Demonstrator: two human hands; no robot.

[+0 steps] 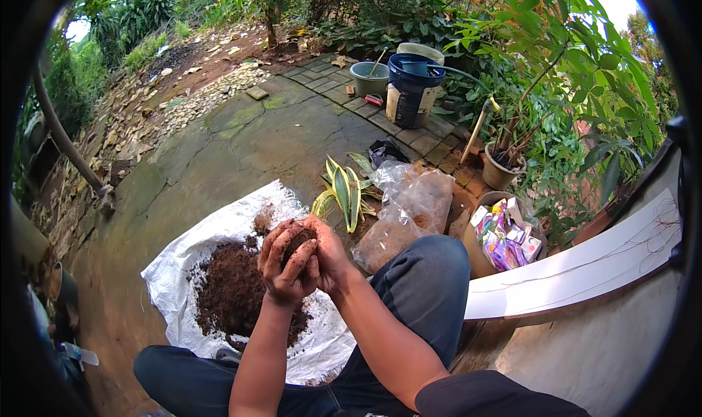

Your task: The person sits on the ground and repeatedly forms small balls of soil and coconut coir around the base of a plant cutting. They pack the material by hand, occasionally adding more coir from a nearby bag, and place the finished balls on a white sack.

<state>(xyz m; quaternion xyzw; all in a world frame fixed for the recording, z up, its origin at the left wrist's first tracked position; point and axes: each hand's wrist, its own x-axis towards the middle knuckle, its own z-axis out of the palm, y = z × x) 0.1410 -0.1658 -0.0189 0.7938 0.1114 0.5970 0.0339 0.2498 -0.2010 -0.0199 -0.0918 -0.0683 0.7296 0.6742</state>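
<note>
My left hand (288, 260) and my right hand (327, 247) are cupped together around a ball of dark, moist soil (298, 244), fingers smeared with it. Both are raised over a white woven plastic sack (178, 274) spread between my legs. On the sack, below and left of my hands, lies a heap of dark brown fibrous soil (230, 291). Beyond my hands a snake plant (345, 192) with yellow-edged leaves lies on the ground. Right of it is a clear plastic bag (408, 208) of brown fibrous material.
A dark blue bucket (408, 101) and a grey-green bucket (369, 79) stand on paving at the back. A potted plant's pot (500, 170) is at the right, near a container of colourful packets (507, 241) and a long white board (576, 263). A black plastic bag (385, 152) lies behind the snake plant.
</note>
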